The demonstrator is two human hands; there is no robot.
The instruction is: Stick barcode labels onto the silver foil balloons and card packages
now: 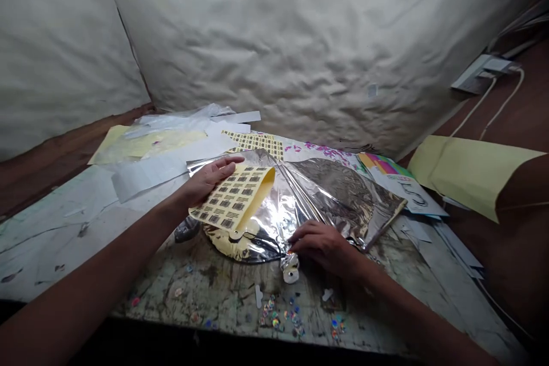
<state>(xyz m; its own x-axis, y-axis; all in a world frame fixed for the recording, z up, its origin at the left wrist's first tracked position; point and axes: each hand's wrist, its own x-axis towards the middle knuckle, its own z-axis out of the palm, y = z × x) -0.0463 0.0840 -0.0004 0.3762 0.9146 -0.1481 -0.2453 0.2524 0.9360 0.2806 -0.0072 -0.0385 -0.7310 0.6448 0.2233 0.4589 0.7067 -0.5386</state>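
Left hand (210, 180) pinches a yellow-backed barcode sticker sheet (234, 197) over a crumpled silver foil balloon (330, 200). Right hand (323, 246) lies on the foil, grip unclear.

We look out from the person's head, facing forward and down, close above the left hand (210, 180) and right hand (326, 249), onto a worktable (193, 291), with a wall (300, 40) filling our upper view.

barcode sticker sheet (231, 197) on foil balloon (338, 200), sequins (278, 314) in front, paper offcuts (163, 166) behind

Holographic sequins (277, 314) on stained workbench (206, 291)
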